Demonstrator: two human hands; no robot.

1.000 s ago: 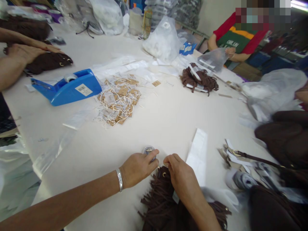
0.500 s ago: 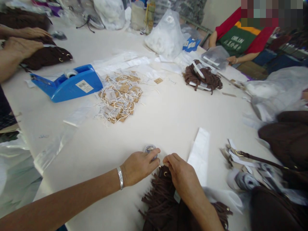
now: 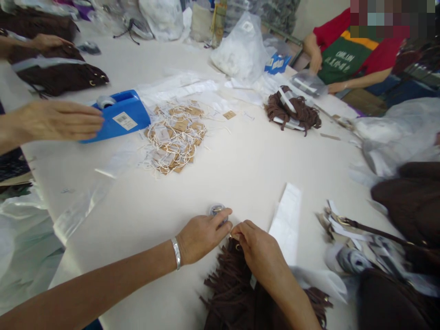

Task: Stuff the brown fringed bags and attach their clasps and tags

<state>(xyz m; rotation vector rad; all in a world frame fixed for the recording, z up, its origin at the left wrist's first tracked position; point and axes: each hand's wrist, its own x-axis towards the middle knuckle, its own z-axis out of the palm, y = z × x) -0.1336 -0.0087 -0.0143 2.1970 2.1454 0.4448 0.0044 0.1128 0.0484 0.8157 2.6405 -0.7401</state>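
A brown fringed bag (image 3: 233, 293) lies at the near edge of the white table (image 3: 240, 169). My left hand (image 3: 201, 234), with a silver bracelet on the wrist, pinches at the bag's top edge, and its forefinger lies against a small round metal-and-plastic piece (image 3: 217, 211). My right hand (image 3: 256, 250) rests on the bag with its fingers closed at the same spot, fingertip to fingertip with the left. What the fingers pinch is hidden. A white paper strip (image 3: 287, 220) lies just right of my right hand.
A heap of stringed paper tags (image 3: 175, 137) lies mid-table beside a blue tape dispenser (image 3: 118, 117), which another person's hand (image 3: 55, 121) touches. More brown fringed bags (image 3: 292, 112) (image 3: 58, 75), plastic bags (image 3: 240, 50) and a seated person (image 3: 347, 55) ring the table.
A co-worker's hand at the left has come down onto the blue tape dispenser. My hands stay pinched together at the bag's top; the view shifted slightly.
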